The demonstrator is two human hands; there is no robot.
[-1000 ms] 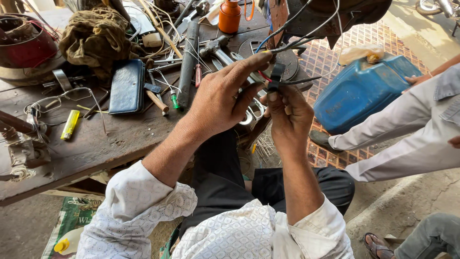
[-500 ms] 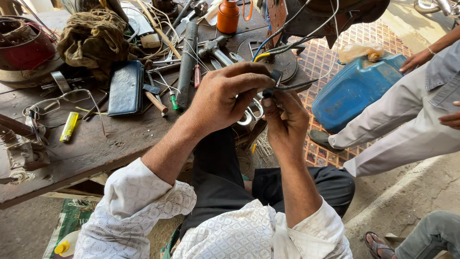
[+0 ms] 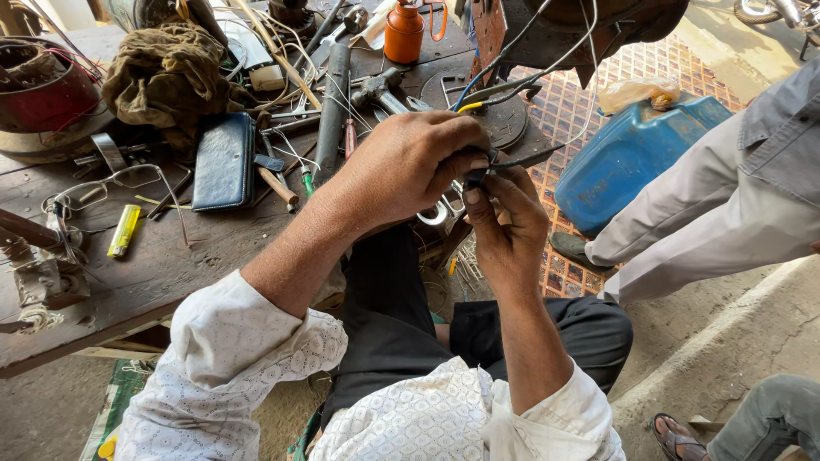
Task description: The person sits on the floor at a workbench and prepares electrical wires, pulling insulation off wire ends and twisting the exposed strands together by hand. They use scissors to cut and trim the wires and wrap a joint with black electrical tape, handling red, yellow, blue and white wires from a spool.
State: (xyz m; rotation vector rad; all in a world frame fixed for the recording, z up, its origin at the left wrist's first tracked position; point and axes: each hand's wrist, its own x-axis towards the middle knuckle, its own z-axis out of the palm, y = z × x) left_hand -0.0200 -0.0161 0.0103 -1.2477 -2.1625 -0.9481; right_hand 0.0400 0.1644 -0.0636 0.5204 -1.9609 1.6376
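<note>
My left hand [image 3: 414, 162] is closed over the end of a dark wire [image 3: 531, 156], its fingers curled around it. My right hand [image 3: 509, 218] sits just below and pinches the same wire end between thumb and fingertips. The wire runs up and right toward a bundle of blue, yellow and grey leads [image 3: 487, 92] coming from a rusty machine body [image 3: 589, 26] above. What lies between my fingers is mostly hidden. Both hands hover past the front right corner of the wooden workbench [image 3: 162, 273], over my lap.
The bench holds a dark wallet [image 3: 224, 162], a yellow lighter [image 3: 125, 230], spectacles [image 3: 107, 183], a hammer [image 3: 376, 90], an orange oil can [image 3: 403, 32], a rag [image 3: 166, 77] and loose tools. A blue jerrycan [image 3: 636, 154] stands on the tiled floor. Another person's legs [image 3: 726, 213] are at right.
My hands have drawn closer together on the wire and shifted slightly down. The other person's leg at right has moved a little nearer.
</note>
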